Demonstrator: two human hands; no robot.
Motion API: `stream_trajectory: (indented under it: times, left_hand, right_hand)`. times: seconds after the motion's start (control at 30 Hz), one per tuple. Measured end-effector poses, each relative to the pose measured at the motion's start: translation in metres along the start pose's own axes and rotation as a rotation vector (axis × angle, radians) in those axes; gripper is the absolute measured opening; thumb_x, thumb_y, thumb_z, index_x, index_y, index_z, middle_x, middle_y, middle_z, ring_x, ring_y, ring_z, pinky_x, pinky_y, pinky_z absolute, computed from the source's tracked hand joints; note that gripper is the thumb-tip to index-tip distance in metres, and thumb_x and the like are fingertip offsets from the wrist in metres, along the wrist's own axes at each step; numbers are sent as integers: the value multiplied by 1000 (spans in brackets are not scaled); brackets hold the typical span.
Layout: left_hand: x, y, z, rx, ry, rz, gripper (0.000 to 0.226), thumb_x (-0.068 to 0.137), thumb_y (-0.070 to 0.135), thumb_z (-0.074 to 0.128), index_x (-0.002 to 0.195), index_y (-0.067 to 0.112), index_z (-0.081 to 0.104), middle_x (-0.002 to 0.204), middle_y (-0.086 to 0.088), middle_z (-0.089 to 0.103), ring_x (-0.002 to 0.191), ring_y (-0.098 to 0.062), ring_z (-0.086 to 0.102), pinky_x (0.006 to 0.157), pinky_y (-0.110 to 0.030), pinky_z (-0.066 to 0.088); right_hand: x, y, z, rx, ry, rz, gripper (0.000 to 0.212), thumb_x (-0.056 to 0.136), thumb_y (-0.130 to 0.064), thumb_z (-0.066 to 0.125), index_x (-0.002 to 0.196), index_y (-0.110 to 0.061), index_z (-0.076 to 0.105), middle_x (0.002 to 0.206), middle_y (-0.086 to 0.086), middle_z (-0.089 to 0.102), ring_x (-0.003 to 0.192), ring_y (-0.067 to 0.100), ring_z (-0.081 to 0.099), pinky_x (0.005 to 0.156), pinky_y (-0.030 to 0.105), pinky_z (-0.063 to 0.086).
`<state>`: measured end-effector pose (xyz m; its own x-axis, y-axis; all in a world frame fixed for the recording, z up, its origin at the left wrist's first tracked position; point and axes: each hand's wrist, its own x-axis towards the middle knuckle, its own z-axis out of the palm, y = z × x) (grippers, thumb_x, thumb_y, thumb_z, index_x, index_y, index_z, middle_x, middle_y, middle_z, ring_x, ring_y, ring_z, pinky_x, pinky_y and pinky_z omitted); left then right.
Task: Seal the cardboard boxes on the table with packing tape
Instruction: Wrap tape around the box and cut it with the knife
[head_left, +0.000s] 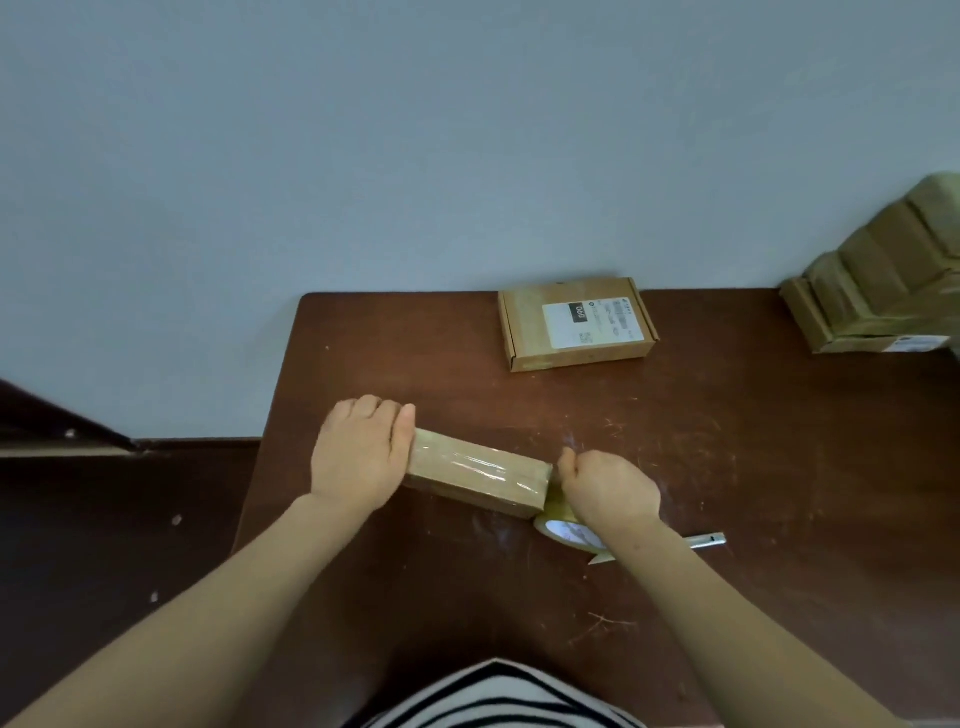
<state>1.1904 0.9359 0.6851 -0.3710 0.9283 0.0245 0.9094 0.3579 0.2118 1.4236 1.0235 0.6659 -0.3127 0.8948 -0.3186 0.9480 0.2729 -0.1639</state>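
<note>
A small long cardboard box (478, 475) lies near the middle of the brown table (727, 467), with shiny clear tape along its top. My left hand (358, 452) lies over the box's left end, fingers curled over it. My right hand (608, 488) grips a roll of clear packing tape (563, 530) at the box's right end, where a strip runs from the roll onto the box. The roll is partly hidden under my hand.
A flat cardboard box (574, 322) with a white label lies at the table's back edge. A stack of taped boxes (878, 280) stands at the back right. A metal utility knife (701, 543) lies just behind my right wrist. The table's left edge drops to a dark floor.
</note>
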Motion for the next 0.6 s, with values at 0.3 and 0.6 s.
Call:
stream_trajectory:
  times: [0.3, 0.6]
  left_hand:
    - [-23, 62, 7, -28, -29, 335, 48, 98, 42, 32, 117, 15, 67, 111, -4, 70, 109, -22, 62, 113, -38, 19]
    - [-13, 65, 12, 40, -64, 569, 61, 71, 73, 50, 104, 23, 67, 104, 6, 66, 106, -18, 59, 109, -48, 30]
  right_hand:
    - [3, -11, 0, -54, 46, 47, 47, 104, -34, 28, 97, -10, 68, 100, 10, 69, 96, 28, 65, 68, 28, 37]
    - [3, 0, -2, 270, -175, 6, 56, 102, -46, 24, 71, -14, 58, 75, 5, 60, 76, 23, 56, 65, 31, 35]
